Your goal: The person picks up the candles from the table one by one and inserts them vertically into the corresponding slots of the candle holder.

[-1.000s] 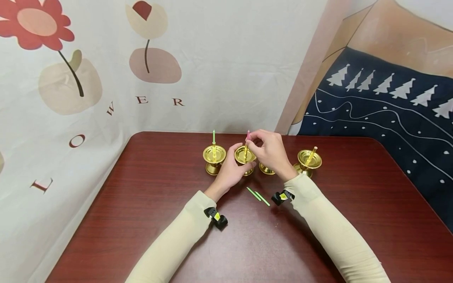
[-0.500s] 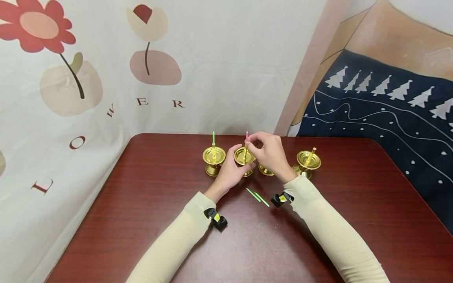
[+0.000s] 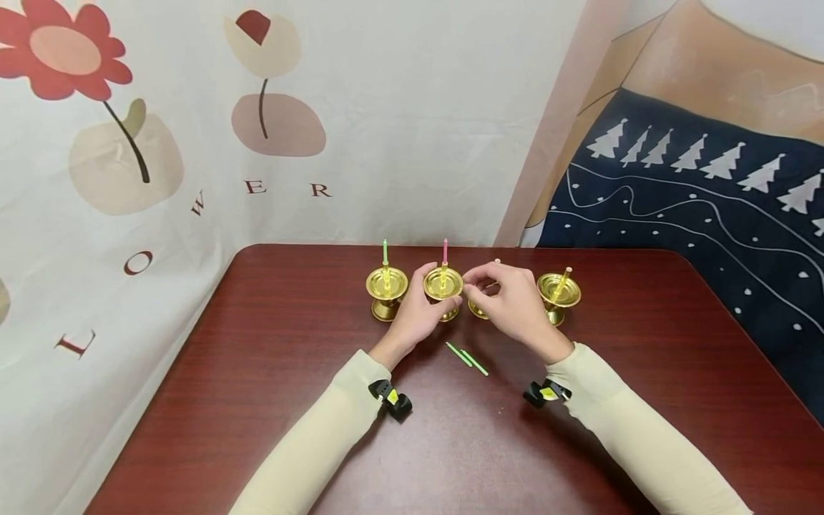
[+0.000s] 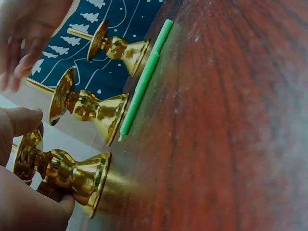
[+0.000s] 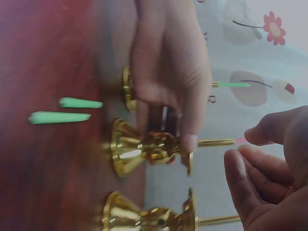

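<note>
My left hand [image 3: 415,309] grips a gold candle holder [image 4: 67,173] round its stem, thumb and fingers on either side. A thin pink candle [image 3: 445,252] stands upright in that holder's tube. Just right of it is my right hand [image 3: 515,304], its fingers loosely bent and nothing visible between them. Behind the right hand, a third gold holder [image 3: 479,309] is partly hidden. On the left another gold holder [image 3: 385,309] bears an upright green candle [image 3: 385,252]. The rightmost gold holder [image 3: 558,293] has a bare tube, tilted to the right in the head view.
Two loose green candles [image 3: 458,354] lie side by side on the dark red wooden table [image 3: 270,343], in front of the holders. A white printed cloth [image 3: 412,121] hangs behind the table, and a dark blue one with trees [image 3: 682,207] hangs at the right.
My right hand has let go of the pink candle and moved to the right, leaving the candle upright in its holder. My left hand keeps its grip on that holder.
</note>
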`<state>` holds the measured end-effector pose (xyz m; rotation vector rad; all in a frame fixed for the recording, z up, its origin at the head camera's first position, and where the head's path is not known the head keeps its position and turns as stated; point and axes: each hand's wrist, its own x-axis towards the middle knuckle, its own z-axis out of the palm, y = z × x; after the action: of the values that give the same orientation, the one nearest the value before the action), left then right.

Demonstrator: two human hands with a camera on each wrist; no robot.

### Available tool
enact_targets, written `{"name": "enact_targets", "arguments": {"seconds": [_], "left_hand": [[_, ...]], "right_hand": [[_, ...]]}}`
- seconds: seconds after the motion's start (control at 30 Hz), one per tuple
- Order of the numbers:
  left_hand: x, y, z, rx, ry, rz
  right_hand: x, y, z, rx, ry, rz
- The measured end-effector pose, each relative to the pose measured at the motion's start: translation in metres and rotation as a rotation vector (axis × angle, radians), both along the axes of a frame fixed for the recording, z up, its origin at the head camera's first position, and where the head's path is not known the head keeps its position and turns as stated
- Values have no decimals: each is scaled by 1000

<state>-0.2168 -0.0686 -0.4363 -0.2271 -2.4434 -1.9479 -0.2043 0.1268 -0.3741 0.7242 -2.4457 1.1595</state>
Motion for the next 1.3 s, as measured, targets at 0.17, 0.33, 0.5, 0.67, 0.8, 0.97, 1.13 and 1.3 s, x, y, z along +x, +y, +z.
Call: {"name": "enact_targets", "arguments": {"seconds": [0.17, 0.33, 0.5, 0.67, 0.8, 0.97, 1.13, 1.3], "left_hand": [[1, 0, 2, -41, -7, -9], [-1, 0, 0, -90, -5, -12], [-5, -4, -14, -132, 30, -12], [-7, -13, -41, -116, 86, -30], [6, -21, -41, -156, 129, -55], [46, -24, -2, -162, 114, -125], [65, -18, 18, -165, 80, -194], [65, -6, 27, -174, 103, -271]], "right_hand": [[14, 17, -12, 78, -52, 43], [25, 28, -29, 111, -120, 119], [33, 27, -45, 139, -142, 179], [37, 20, -52, 178, -147, 216], [38, 18, -57, 225, -128, 211], [40, 16, -58, 267, -114, 197], [40, 14, -60, 261, -62, 192], [37, 9, -72, 236, 26, 194]]}}
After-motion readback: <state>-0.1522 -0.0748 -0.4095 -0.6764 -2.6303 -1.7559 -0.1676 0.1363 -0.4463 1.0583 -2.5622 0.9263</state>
